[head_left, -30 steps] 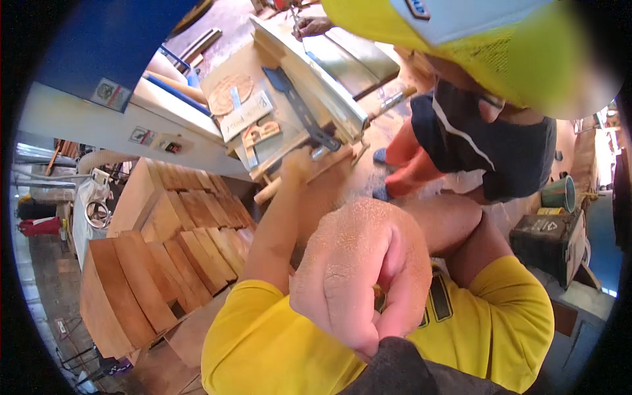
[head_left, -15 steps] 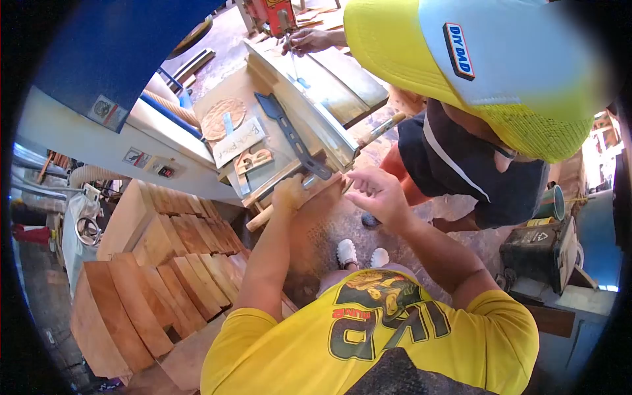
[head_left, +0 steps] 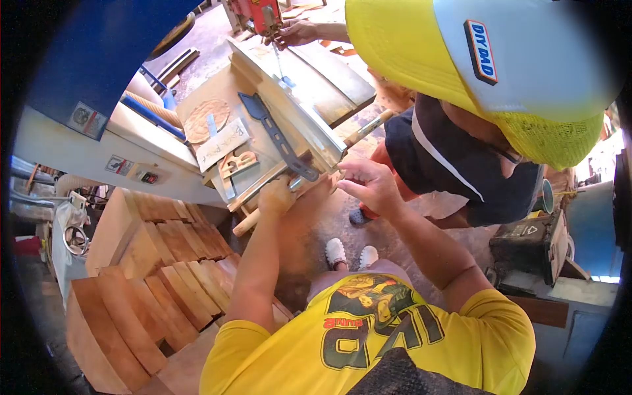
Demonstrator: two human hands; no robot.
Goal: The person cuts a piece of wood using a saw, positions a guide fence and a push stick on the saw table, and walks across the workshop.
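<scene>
My left hand [head_left: 276, 196] is closed at the front edge of the machine table, beside a shiny metal end; what its fingers wrap round is hidden. My right hand [head_left: 370, 183] is just off the table's near right corner, thumb and forefinger apart, the other fingers bent. I see nothing held in it. Between the hands runs a reddish-brown wooden edge [head_left: 317, 189]. On the table [head_left: 227, 72] lie a dark blue spirit level [head_left: 276, 135], a wooden-handled saw [head_left: 238, 164], a lettered board [head_left: 224, 143] and a round wooden disc [head_left: 207, 120].
At my right, a person in a yellow-and-white cap [head_left: 454, 46] reaches a hand [head_left: 294, 33] to the red machine part [head_left: 260, 16]. Thick wooden blocks [head_left: 145, 289] are stacked at my left. A round bar [head_left: 247, 222] juts from the table front. A black bin [head_left: 526, 247] stands right.
The view has shifted, so the table appears farther left. My right hand's thumb and fingertips now point more toward the table corner. My left hand keeps its place at the front edge.
</scene>
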